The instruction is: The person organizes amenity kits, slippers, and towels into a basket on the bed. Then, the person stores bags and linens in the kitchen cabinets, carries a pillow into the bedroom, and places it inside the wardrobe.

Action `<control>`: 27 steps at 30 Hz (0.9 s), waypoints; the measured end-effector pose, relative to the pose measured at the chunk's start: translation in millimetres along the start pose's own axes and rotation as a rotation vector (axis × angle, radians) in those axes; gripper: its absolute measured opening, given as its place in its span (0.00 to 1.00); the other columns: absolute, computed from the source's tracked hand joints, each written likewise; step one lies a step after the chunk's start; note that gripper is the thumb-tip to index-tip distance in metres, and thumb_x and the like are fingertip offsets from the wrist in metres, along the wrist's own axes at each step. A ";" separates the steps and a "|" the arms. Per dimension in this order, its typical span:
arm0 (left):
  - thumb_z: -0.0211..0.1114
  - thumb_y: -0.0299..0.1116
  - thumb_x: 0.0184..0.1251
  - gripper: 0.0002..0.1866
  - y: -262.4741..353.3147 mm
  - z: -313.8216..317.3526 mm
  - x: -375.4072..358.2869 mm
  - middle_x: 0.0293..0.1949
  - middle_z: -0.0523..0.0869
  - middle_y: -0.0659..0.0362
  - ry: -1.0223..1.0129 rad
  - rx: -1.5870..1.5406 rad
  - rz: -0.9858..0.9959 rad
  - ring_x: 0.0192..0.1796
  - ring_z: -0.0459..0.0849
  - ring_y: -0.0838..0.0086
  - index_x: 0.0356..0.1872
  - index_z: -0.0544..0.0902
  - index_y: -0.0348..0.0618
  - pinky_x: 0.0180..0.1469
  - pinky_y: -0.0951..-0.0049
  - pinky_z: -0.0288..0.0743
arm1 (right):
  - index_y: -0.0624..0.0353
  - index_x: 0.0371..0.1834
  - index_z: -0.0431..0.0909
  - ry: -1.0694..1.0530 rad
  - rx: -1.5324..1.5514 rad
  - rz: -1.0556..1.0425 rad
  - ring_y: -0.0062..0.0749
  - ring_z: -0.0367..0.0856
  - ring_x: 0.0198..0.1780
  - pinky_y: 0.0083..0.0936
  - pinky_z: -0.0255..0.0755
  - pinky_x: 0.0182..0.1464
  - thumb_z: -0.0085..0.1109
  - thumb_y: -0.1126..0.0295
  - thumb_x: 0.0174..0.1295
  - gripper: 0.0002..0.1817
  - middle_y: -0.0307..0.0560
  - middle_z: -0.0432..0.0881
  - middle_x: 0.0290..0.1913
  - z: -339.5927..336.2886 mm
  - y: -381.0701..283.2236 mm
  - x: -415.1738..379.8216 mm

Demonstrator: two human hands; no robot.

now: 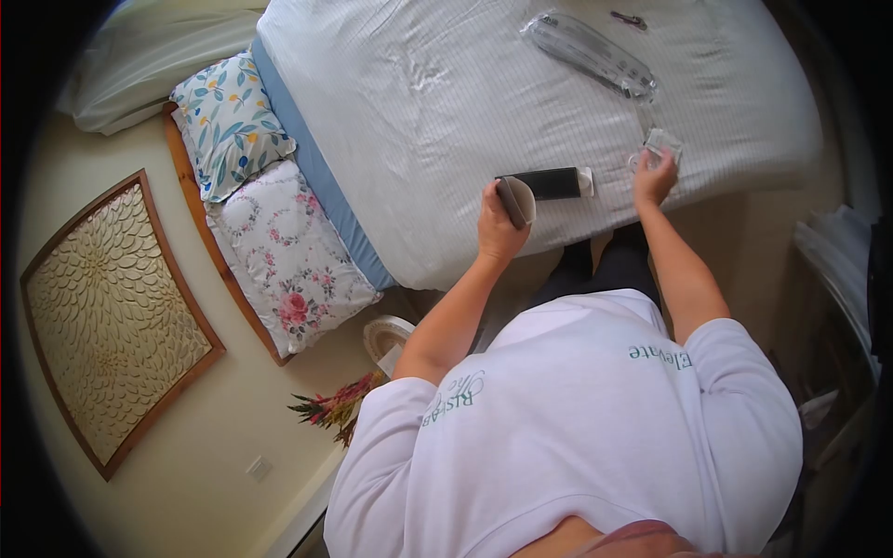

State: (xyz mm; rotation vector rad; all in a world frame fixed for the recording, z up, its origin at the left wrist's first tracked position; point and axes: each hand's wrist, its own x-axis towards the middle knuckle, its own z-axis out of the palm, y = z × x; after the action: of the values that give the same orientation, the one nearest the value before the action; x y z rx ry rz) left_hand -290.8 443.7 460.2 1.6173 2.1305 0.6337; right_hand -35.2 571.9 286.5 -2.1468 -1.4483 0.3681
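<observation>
My left hand (503,226) is wrapped round a dark, open-ended box sleeve (517,202) with a pale inside, held above the bed's near edge. Just beyond it, a black rectangular box (549,183) lies on the white bedspread, a whitish piece showing at its right end. To the right, the fingers of my right hand (657,179) are closed on a small clear plastic packet (663,143). Something white and looped shows beside those fingers, too small to make out.
On the bed (446,121) lie a long plastic-wrapped grey item (593,54) and a small dark reddish object (629,19). A leaf-print pillow (233,121) and a floral pillow (288,251) rest at the headboard. Red-and-green foliage (339,406) stands near my left elbow.
</observation>
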 end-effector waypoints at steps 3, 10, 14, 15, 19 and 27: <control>0.70 0.27 0.48 0.41 -3.1 1.5 0.8 0.50 0.73 0.44 0.003 0.025 0.014 0.46 0.78 0.46 0.61 0.53 0.39 0.46 0.55 0.74 | 0.59 0.51 0.73 0.018 -0.039 0.635 0.47 0.76 0.50 0.43 0.70 0.51 0.69 0.54 0.51 0.29 0.53 0.78 0.47 -0.5 4.0 38.7; 0.70 0.24 0.43 0.40 5.0 7.6 22.3 0.49 0.73 0.44 0.037 -0.009 -0.008 0.49 0.75 0.45 0.59 0.58 0.41 0.48 0.55 0.74 | 0.63 0.44 0.77 -0.519 0.806 0.878 0.28 0.81 0.36 0.23 0.78 0.34 0.69 0.63 0.55 0.19 0.44 0.81 0.38 -17.5 -7.1 91.5; 0.72 0.27 0.43 0.39 3.7 14.1 40.6 0.48 0.73 0.45 0.056 0.044 -0.036 0.49 0.76 0.46 0.58 0.59 0.40 0.47 0.56 0.74 | 0.65 0.39 0.79 -0.665 0.998 0.395 0.22 0.80 0.34 0.19 0.79 0.32 0.63 0.69 0.61 0.10 0.42 0.81 0.35 -89.4 -113.5 83.5; 0.72 0.27 0.44 0.39 3.2 15.2 43.8 0.47 0.74 0.45 0.050 0.069 -0.067 0.49 0.75 0.47 0.58 0.60 0.40 0.48 0.55 0.74 | 0.65 0.43 0.79 -0.610 0.939 0.301 0.20 0.80 0.34 0.18 0.79 0.32 0.63 0.69 0.61 0.12 0.41 0.81 0.36 -96.1 -122.1 81.6; 0.73 0.29 0.44 0.38 -0.7 23.5 57.5 0.47 0.74 0.45 0.057 0.160 -0.072 0.49 0.75 0.48 0.57 0.61 0.39 0.49 0.55 0.73 | 0.65 0.46 0.79 -0.546 0.953 0.482 0.19 0.79 0.32 0.17 0.78 0.31 0.62 0.68 0.62 0.13 0.42 0.82 0.36 -94.3 -115.5 94.7; 0.73 0.31 0.43 0.40 -5.9 33.2 64.4 0.46 0.74 0.45 0.054 0.185 -0.071 0.50 0.75 0.47 0.57 0.60 0.37 0.49 0.53 0.72 | 0.67 0.39 0.81 -0.929 0.822 0.033 0.24 0.81 0.28 0.22 0.75 0.33 0.62 0.68 0.59 0.12 0.47 0.84 0.30 -126.7 -188.6 39.6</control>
State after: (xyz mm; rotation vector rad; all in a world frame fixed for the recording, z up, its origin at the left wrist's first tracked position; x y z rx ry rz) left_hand -293.6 508.4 427.4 1.6264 2.3344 0.4754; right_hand -103.7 629.7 499.0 -1.3222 -1.2955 1.7828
